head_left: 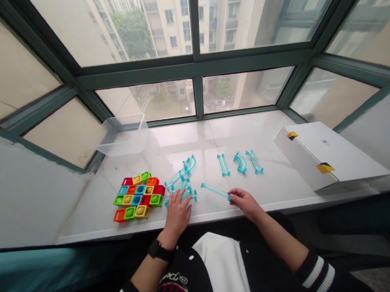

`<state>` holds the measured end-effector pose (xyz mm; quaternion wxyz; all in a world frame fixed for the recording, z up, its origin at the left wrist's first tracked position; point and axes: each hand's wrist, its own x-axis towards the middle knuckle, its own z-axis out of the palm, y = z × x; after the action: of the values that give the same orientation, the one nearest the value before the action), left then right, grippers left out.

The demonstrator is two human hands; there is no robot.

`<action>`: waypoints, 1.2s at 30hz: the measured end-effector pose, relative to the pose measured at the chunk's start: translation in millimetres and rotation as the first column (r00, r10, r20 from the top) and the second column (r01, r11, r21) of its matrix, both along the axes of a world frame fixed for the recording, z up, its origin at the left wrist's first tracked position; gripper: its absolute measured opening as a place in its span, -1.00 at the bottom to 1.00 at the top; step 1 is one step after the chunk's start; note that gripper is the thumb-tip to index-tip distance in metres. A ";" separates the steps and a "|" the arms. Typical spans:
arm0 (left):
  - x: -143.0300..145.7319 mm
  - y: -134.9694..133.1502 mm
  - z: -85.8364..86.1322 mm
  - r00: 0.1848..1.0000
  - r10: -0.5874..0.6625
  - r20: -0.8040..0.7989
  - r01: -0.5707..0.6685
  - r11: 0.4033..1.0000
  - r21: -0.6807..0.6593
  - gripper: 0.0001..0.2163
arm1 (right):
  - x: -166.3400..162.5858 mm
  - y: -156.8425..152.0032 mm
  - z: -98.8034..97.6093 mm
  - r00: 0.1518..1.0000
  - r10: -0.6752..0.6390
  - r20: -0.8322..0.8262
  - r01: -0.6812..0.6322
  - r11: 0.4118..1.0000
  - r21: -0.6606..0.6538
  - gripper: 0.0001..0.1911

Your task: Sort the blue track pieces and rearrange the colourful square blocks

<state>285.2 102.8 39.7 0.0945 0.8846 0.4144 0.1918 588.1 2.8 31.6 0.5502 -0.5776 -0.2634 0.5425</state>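
My left hand (178,211) lies on the white sill with fingers spread over a heap of clear teal track pieces (181,179); it grips nothing. My right hand (244,201) pinches the near end of a straight teal track piece (214,190) that lies on the sill. To the left sits a cluster of coloured cube blocks (138,195), red, orange, yellow, green and blue. Three more teal track pieces (240,162) lie in a row farther back to the right.
A clear plastic tub (124,134) stands at the back left by the window. A white cardboard box (329,154) with yellow tape lies at the right. The window frame (196,70) closes off the far side of the sill (278,189).
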 end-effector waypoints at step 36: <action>87.5 -27.1 22.1 0.863 -0.079 0.498 0.383 0.747 -0.544 -0.54 | -8.9 11.5 8.7 0.705 -0.137 0.696 -0.072 0.962 0.262 -0.79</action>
<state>372.7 75.7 61.8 0.4987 0.7793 0.3050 0.2258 579.2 14.3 40.3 0.4896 -0.6655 -0.5151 0.2279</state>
